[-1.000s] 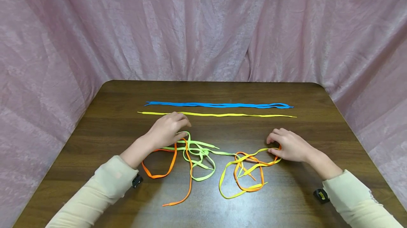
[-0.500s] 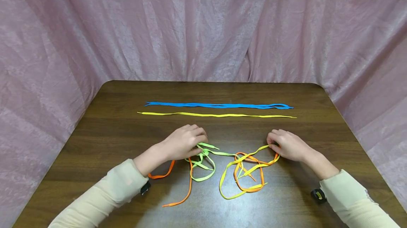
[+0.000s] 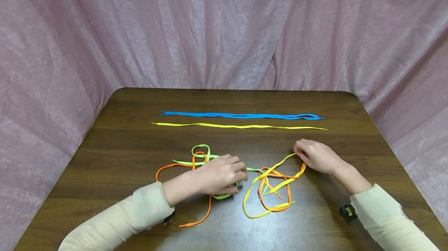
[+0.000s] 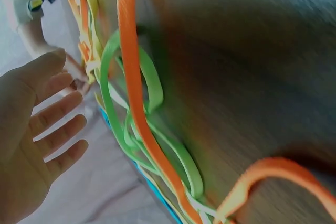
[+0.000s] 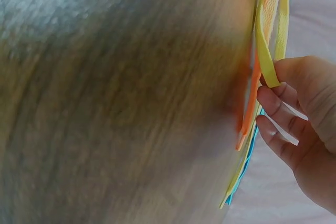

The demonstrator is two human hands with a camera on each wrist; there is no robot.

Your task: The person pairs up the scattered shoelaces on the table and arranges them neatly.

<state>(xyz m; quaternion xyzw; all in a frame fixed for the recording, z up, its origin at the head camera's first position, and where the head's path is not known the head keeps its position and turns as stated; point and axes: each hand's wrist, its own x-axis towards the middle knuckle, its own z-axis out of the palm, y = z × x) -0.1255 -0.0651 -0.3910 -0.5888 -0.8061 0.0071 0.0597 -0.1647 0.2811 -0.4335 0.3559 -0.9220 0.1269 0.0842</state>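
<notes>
My left hand (image 3: 224, 175) hovers over the tangled light green shoelace (image 3: 183, 162); in the left wrist view its fingers are extended and hold nothing. The hand hides much of that tangle in the head view. An orange shoelace (image 3: 210, 208) crosses the green one, its tip lying towards the near edge. On the right, my right hand (image 3: 318, 157) pinches a yellow shoelace (image 5: 266, 61) between thumb and finger. Another stretch of orange shoelace (image 3: 288, 192) loops through the yellow one and runs up close to the right hand's fingers. A green end reaches into this right-hand tangle.
Farther back on the brown table (image 3: 133, 103), blue shoelaces (image 3: 241, 116) lie straight side by side. A straight yellow shoelace (image 3: 241, 127) lies just in front of them. Pink curtains (image 3: 224, 29) hang round the table's far side and flanks.
My left hand has moved right and nearer, from the left orange loop to over the green tangle, uncovering the laces behind it. The right hand has risen slightly, drawing the yellow lace up.
</notes>
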